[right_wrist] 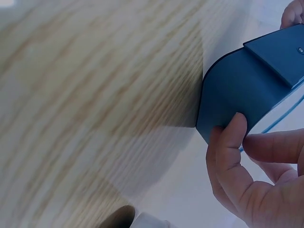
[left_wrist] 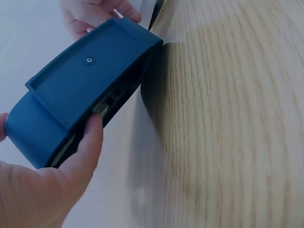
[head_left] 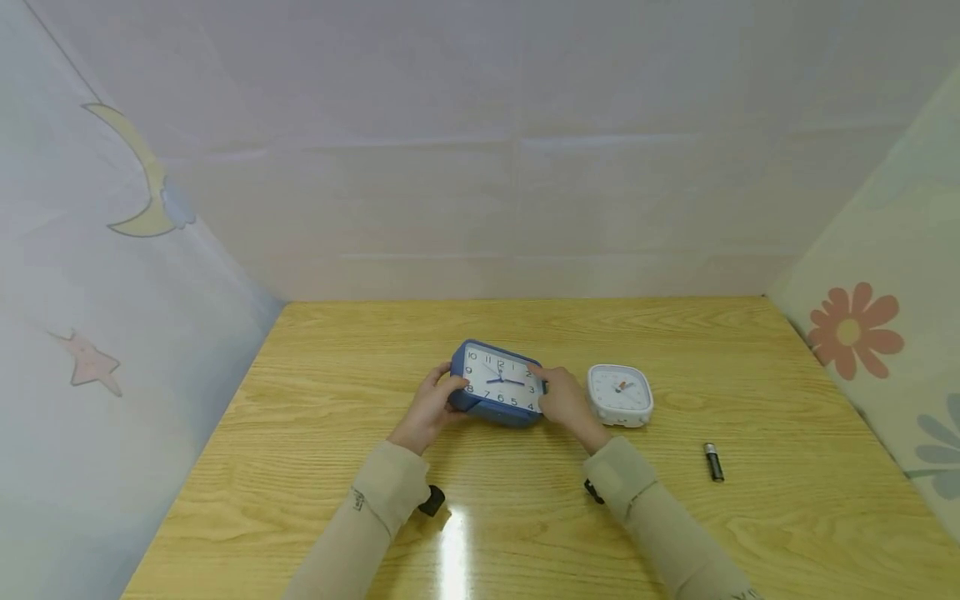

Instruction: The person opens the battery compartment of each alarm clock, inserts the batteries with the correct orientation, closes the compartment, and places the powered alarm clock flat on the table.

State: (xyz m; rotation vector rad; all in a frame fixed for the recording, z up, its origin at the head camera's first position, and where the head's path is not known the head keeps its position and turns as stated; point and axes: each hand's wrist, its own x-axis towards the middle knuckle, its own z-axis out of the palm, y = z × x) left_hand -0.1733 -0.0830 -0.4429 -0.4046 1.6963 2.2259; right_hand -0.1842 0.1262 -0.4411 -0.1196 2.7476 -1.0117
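A blue alarm clock (head_left: 501,385) with a white numbered face is held by both hands, tilted back with its face up. My left hand (head_left: 429,408) grips its left end, the thumb over the face edge. In the left wrist view, a finger of that hand (left_wrist: 42,190) lies at a dark recess in the clock's back; details there are too dark to tell. My right hand (head_left: 564,402) holds the right end, one finger on the face. In the right wrist view, other fingers of it (right_wrist: 256,180) press against the clock's side (right_wrist: 237,95).
Close to the right hand stands a small white clock (head_left: 620,395) with an orange hand on its dial. Farther right on the wooden table (head_left: 337,358) lies a black battery (head_left: 713,462) with a silver end. Cloth walls printed with a moon (head_left: 146,175) and flowers surround the table.
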